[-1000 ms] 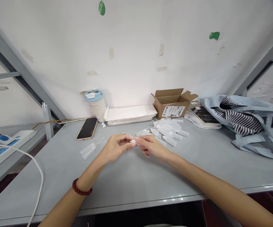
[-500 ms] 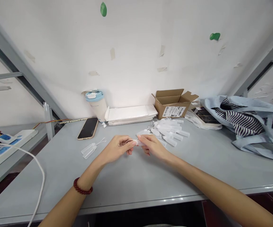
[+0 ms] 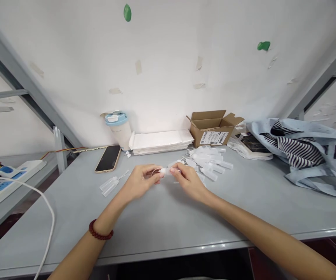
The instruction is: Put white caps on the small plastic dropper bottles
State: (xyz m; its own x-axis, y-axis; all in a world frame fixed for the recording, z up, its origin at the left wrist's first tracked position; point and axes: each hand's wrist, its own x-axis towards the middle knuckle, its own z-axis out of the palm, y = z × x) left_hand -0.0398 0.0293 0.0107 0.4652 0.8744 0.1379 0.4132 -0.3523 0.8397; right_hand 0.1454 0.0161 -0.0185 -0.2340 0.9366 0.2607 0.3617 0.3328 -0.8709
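My left hand pinches the white cap end of a small translucent plastic bottle, with a thin pale loop curving over its fingers. At the bottle's other end, the fingertips of my right hand are closed on the clear body, partly hiding it. Just behind my right hand lies a loose pile of similar small bottles, some with thin loops. Off to the left of my left hand, a couple more such bottles rest on the grey table, their loops pointing toward that hand.
Along the wall stand a blue-lidded cup, a stack of white envelopes and an open cardboard box. A phone lies at left, a light-blue cloth bag at right. A white cable crosses the left edge near a power strip.
My left hand has shifted slightly left, and more of the bottle shows between the fingertips. My right hand's fingers have changed their hold a little. The other things lie as before.
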